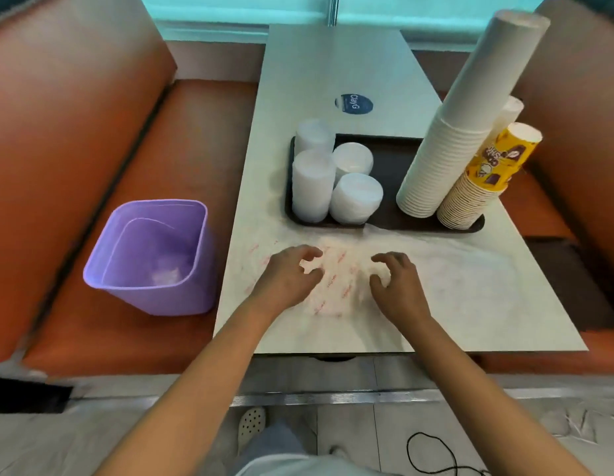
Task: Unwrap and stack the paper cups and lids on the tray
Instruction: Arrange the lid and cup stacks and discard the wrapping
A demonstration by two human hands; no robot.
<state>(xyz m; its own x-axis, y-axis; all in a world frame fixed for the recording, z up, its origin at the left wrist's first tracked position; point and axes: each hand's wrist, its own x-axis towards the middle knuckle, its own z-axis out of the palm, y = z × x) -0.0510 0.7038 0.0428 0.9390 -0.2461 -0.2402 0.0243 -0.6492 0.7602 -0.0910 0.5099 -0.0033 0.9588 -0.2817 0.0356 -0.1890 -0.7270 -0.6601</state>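
In the middle of the frame, on the dark tray (388, 146), the stacking looks largely done: four stacks of white lids (312, 187) stand at its left end, and at its right end a tall stack of white paper cups (446, 146) leans toward the upper right, with a shorter stack of yellow printed cups (484, 180) just beside it and another white stack partly hidden behind. No wrapping can be made out on any of these, though blur makes that uncertain. Below the tray, a thin plastic wrapper with red print (336, 280) lies flat on the desk (333, 63). The left hand (288, 280) and right hand (394, 286) hover over it with fingers curled like claws; whether they pinch the film cannot be told. What seems left is gathering this wrapper, probably into the purple bin (151, 255) on the orange seat at left.
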